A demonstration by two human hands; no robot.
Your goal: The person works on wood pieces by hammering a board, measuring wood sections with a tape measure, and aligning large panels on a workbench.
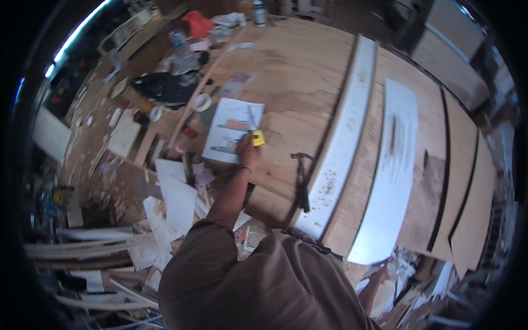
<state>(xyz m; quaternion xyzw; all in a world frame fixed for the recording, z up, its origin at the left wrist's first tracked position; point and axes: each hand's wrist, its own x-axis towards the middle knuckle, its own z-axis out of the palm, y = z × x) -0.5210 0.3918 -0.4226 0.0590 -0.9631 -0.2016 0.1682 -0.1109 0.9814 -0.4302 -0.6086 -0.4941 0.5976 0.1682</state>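
My left hand (249, 152) reaches forward over the plywood table and is closed on a yellow tape measure (258, 138). Beneath it lies a white printed sheet (226, 132) with pictures; a thin dark pen-like stick (251, 117) rests on its upper right. Down at the lower right, my right hand (380, 274) hangs by the table's near edge, beside crumpled clear plastic (401, 266); its fingers are too small and blurred to read. A hammer (303, 181) lies between the sheet and a long white strip (344, 137).
A curved white panel (388, 170) lies right of the strip. Tape rolls (202, 103), a black bag (165, 88) and a red cloth (198, 24) are at the left and far left. Wood offcuts (176, 192) pile up near my left side. A white bottle (259, 13) stands at the back.
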